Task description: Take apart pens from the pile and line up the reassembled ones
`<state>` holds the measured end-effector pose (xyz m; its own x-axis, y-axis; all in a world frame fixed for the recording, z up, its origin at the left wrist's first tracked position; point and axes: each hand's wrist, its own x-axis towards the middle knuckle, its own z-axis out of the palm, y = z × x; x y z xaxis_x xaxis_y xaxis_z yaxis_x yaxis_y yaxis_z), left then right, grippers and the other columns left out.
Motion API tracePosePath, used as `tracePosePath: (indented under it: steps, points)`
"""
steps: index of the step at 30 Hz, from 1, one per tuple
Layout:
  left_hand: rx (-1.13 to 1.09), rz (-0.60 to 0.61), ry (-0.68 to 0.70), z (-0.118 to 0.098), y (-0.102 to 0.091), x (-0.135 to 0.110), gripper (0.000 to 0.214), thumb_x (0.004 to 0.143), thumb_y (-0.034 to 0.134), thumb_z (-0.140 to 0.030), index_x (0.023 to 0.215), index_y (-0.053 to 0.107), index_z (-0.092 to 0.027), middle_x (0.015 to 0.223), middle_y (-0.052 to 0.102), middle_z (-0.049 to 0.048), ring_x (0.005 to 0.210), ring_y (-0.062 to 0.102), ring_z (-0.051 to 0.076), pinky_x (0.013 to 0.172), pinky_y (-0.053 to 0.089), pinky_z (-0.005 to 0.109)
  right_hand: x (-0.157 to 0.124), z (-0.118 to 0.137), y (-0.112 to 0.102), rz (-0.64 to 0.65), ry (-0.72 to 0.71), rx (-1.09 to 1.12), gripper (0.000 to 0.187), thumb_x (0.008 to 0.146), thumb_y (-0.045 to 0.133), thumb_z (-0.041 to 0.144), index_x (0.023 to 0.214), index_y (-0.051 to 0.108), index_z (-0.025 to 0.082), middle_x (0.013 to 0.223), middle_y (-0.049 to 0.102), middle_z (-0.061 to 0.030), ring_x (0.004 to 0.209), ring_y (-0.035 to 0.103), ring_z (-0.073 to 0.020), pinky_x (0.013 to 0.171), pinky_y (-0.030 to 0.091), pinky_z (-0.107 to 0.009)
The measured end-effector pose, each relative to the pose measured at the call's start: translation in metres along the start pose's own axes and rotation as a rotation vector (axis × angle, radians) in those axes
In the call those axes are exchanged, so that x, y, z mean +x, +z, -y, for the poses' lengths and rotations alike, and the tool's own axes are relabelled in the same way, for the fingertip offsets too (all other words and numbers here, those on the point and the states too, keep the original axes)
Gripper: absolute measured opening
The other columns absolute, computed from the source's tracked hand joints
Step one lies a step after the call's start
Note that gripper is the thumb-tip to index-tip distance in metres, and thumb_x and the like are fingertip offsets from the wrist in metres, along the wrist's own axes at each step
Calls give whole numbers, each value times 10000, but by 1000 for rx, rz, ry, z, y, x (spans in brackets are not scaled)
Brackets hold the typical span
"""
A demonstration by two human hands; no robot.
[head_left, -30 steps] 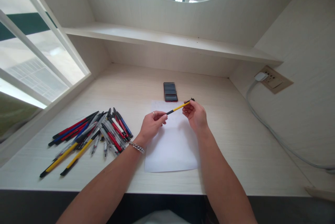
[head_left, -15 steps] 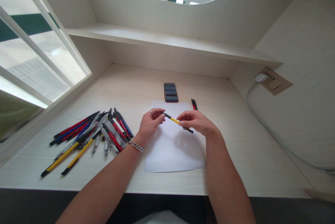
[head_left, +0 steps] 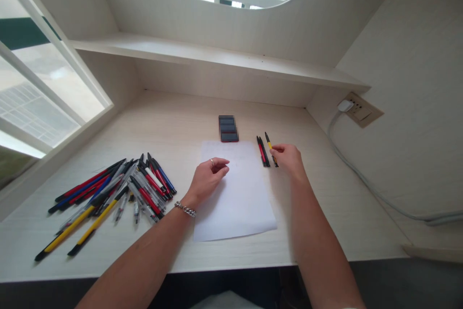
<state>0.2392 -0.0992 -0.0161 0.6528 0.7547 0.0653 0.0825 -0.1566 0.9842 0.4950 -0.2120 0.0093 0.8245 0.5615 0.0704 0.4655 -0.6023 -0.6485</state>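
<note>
My right hand [head_left: 287, 157] pinches a yellow-and-black pen [head_left: 268, 142] at the right of the paper, with the pen pointing away from me. Just left of it, two red-and-black pens [head_left: 263, 151] lie side by side on the desk. My left hand [head_left: 210, 178] hovers over or rests on the upper left part of the white paper [head_left: 235, 212]; I cannot tell which. It holds nothing, and a gap shows between thumb and fingers. Off to the left is a heap of pens [head_left: 104, 188] in red, blue, yellow, black and clear plastic.
A dark rectangular object [head_left: 228, 128], blurred out, lies beyond the top of the paper. The desk [head_left: 173, 116] runs back beneath a shelf [head_left: 217, 58]. On the right wall, a white plug [head_left: 345, 105] sits in a socket, its cable [head_left: 356, 169] trailing down.
The yellow-and-black pen has gone from between both hands to the right, beside the two red-and-black pens, in my right hand. My left hand has let go of it. The view has shifted slightly.
</note>
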Motion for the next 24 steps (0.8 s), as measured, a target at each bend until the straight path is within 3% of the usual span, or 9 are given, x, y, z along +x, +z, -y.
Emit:
tracePosePath:
  steps: [4,16,24]
  points:
    - [78,16,13,-2,0,-2,237,785,649,-324,965,703,-179,883,717,62,778,652,180,744,511,324,-1,-10,5,16,23,-124,236,755,630,334,910,763,215,918,742,-89,858,673,-239,742,469,-316]
    - [149,39,-5,-8,1,-4,212,793,634,-326,940,707,-192,901,724,47,809,662,185,765,511,327,-3,-6,13,30,1,-189,259,794,593,398,931,753,248,942,737,-68,870,652,-200,721,432,-270]
    - [143,37,7,-7,1,-5,199,785,646,-330,919,717,-202,906,727,57,815,668,201,773,509,340,-2,-7,16,29,-17,-156,256,806,575,410,886,756,248,874,733,-73,822,649,-212,704,438,-298]
